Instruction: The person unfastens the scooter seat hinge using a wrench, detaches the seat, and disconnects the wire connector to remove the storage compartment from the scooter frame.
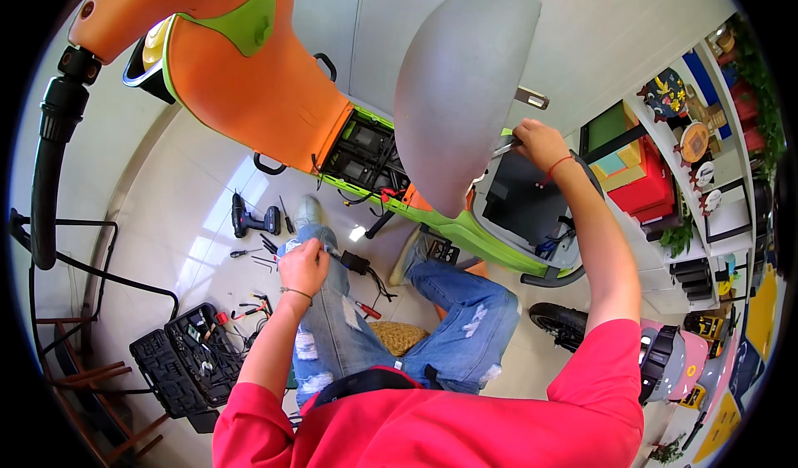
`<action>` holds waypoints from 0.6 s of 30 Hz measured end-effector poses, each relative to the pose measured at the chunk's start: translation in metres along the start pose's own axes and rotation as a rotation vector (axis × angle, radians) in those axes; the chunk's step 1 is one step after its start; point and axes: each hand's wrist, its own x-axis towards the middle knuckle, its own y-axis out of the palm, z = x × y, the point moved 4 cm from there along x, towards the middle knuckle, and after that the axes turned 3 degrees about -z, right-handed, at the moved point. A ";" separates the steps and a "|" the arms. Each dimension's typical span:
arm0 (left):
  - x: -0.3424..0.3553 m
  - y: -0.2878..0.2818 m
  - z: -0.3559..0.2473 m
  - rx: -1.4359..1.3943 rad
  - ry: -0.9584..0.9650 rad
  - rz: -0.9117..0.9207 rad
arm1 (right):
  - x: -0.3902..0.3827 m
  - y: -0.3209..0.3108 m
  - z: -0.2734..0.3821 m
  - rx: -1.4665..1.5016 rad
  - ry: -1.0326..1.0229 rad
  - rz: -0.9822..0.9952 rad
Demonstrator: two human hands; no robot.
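My right hand [540, 145] is closed on a metal piece at the underside of the raised grey seat panel [457, 94], above an open dark compartment [519, 198] in the green-and-orange scooter [249, 94]. My left hand [302, 266] is curled over my left knee; whatever is inside its fingers, if anything, is hidden. To its left of the scooter's middle, the exposed battery bay [362, 154] shows black parts and wiring. A black cable with a connector box [356, 263] lies between my legs, near a red-handled screwdriver [367, 310].
A drill [253, 215], loose tools and an open black toolbox [195, 360] lie on the floor at left, beside a black metal-tube frame [104, 224]. Shelves [706, 202] with boxes and plants line the right wall, near a pink scooter [677, 364].
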 end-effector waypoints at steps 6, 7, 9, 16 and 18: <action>0.000 0.003 -0.001 0.025 -0.003 0.017 | -0.018 -0.014 0.002 -0.007 -0.193 -0.227; 0.001 0.005 -0.002 0.032 -0.009 0.028 | -0.022 -0.016 0.004 -0.041 -0.188 -0.251; 0.000 0.005 0.000 0.029 -0.010 0.016 | -0.029 -0.025 0.028 -0.068 -0.187 -0.275; -0.001 0.001 0.002 0.024 -0.009 0.014 | -0.093 0.011 0.067 0.780 0.471 -0.225; 0.001 0.003 -0.002 0.018 -0.003 0.020 | -0.104 0.028 0.078 0.934 0.474 -0.407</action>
